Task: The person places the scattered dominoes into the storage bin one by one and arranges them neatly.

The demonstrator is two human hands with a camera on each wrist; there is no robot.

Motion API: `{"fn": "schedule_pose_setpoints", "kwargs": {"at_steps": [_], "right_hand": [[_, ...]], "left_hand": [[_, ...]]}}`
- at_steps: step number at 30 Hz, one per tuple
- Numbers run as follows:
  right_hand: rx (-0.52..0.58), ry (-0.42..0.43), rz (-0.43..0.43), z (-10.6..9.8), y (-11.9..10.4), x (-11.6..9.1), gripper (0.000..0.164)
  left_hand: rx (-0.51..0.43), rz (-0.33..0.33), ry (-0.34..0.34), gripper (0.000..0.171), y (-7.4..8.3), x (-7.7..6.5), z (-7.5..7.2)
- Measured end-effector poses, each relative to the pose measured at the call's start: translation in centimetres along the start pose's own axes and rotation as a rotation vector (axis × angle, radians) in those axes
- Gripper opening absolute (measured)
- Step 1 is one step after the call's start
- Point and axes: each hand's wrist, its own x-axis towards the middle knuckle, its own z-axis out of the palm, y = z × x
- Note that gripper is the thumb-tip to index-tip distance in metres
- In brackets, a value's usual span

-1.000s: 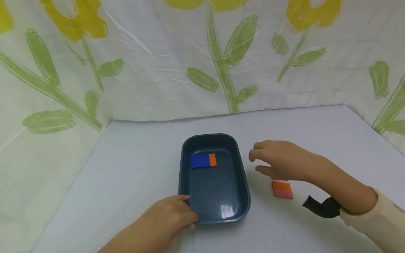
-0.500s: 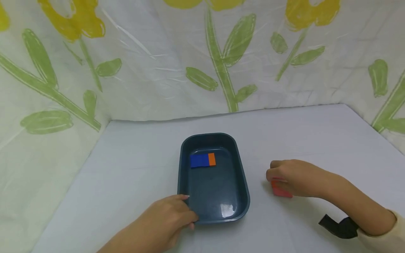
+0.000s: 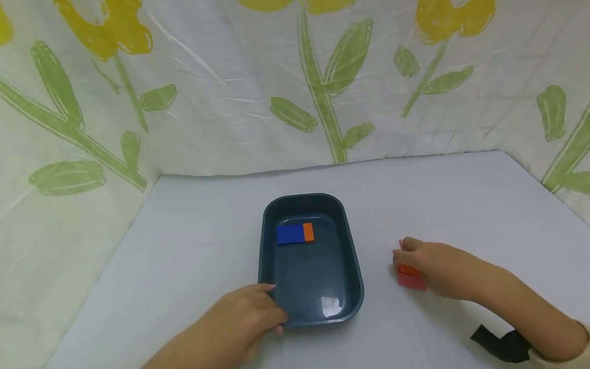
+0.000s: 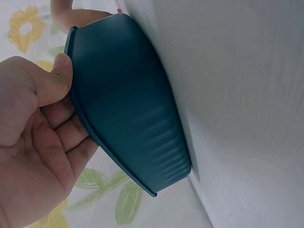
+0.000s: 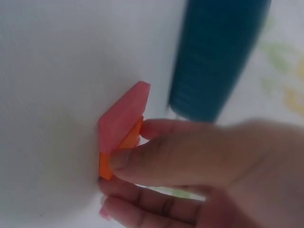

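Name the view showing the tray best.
The head view: it shows the tray from above, inside and rim, except where the left hand grips it. The left wrist view shows its outer side; the right wrist view, only a blurred part.

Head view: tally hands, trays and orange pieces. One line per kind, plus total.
Hands: 2 (left hand at the tray rim, right hand beside it)
Trays: 1
Orange pieces: 2 (in-tray orange piece, out-of-tray orange piece partly covered by the right hand)
Total: 5
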Motion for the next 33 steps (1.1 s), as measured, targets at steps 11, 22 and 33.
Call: {"fn": "schedule_pose_setpoints", "kwargs": {"at_steps": [11, 22, 33], "right_hand": [[0.037, 0.01, -0.022, 0.2, 0.02, -0.19, 0.05], [0.048, 0.066, -0.118, 0.27, -0.47, 0.49, 0.042], [0.097, 0.081, -0.091, 0.55, -0.55, 0.78, 0.031]], "left_hand": [[-0.017, -0.013, -0.007, 0.02, 0.06, -0.05, 0.06], [-0.03, -0.016, -0.007, 0.017, 0.07, -0.06, -0.09], [-0.012, -0.013, 0.0, 0.011, 0.09, -0.08, -0.07]]}}
